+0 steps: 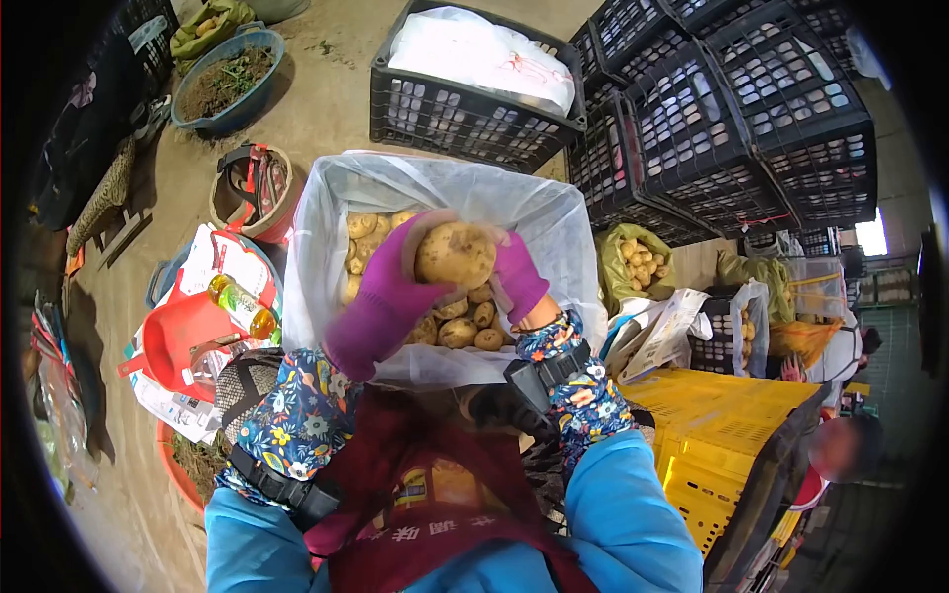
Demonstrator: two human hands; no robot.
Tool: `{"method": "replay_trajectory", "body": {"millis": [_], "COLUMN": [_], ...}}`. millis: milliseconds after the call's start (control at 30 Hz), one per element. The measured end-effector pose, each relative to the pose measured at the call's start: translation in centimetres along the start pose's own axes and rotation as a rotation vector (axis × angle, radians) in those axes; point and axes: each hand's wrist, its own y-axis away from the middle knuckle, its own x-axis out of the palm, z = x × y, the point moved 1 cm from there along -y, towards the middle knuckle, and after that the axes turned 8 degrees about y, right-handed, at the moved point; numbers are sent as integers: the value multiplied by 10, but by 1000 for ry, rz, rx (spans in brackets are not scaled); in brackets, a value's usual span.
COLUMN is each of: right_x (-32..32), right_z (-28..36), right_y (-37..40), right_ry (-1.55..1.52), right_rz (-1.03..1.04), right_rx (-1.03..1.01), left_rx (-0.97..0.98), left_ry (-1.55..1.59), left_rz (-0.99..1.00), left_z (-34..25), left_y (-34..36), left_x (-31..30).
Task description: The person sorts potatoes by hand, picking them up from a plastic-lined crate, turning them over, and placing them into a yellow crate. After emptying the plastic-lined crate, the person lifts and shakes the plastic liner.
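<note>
A large pale-brown potato [456, 255] is held between my two hands, above a crate lined with white plastic film [554, 212]. My left hand [386, 292], in a purple glove, wraps round the potato's left side, thumb underneath. On its right side, the fingers of my right hand [518, 277], also gloved in purple, press against it. Below and behind my hands, several smaller potatoes [457, 332] lie inside the liner; my hands and the big potato hide part of them.
A black crate [474, 128] holding a white bag stands beyond the liner, with stacked black crates [692, 128] to its right. A yellow crate [722, 425] is near my right arm. A red dustpan [178, 341], a bucket [282, 212] and a blue basin [222, 117] stand at left.
</note>
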Motion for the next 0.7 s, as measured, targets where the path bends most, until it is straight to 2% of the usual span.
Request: {"method": "replay_trajectory", "body": {"millis": [33, 133, 200, 267, 300, 400, 433, 533, 600, 667, 700], "right_x": [12, 42, 82, 112, 126, 143, 146, 159, 115, 78, 56], "right_z": [-5, -26, -85, -120, -127, -116, -118, -183, -135, -89, -59], "right_y": [-2, -18, -18, -15, -13, -2, -6, 8, 3, 7, 5], "right_ry": [-154, -253, -144, 267, 321, 719, 743, -72, -883, -1459, -1573], "right_rz": [18, 162, 276, 428, 509, 414, 438, 359, 271, 188, 161], "right_rx": [12, 367, 619, 769, 788, 698, 698, 602, 606, 689, 592], "left_rx": [-108, -355, -382, -380, -375, -520, -518, -533, -559, -525, -506], "left_ry": [102, 324, 313, 276, 251, 514, 551, 667, 748, 802, 825], "left_rz": [-48, -208, -295, -370, -402, -453, -443, -412, -413, -408, -400], "left_z": [-3, -13, -16, -13, -12, -23, -23, -25, -20, -12, -8], "left_y": [-1, -3, -8, -13, -13, -19, -20, -21, -20, -16, -15], "left_x": [-1, -3, -9, -14, -16, -15, -15, -16, -16, -17, -18]}}
